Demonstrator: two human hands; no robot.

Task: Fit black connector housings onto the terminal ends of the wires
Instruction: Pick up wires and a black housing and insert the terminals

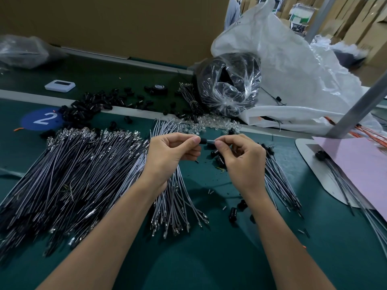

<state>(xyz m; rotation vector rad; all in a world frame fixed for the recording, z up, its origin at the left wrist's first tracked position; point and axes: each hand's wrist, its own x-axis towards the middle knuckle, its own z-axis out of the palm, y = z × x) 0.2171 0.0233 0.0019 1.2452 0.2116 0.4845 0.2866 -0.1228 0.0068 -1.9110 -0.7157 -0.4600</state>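
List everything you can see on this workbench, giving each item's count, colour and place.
loose housings: many, black, far-left heap
wire pile: many, grey, left
wire bundle: many, grey, centre, under the left hand
clear pieces: many, transparent, behind the hands
clear bag: one, holding black parts, far centre
white sack: one, far right
white device: one, far left
number sticker: one, blue, left
pink sheet: one, right edge
held housing: one, black, between the hands
held wire: one, grey, at the right fingertips
left hand: pinches held housing
right hand: pinches held wire
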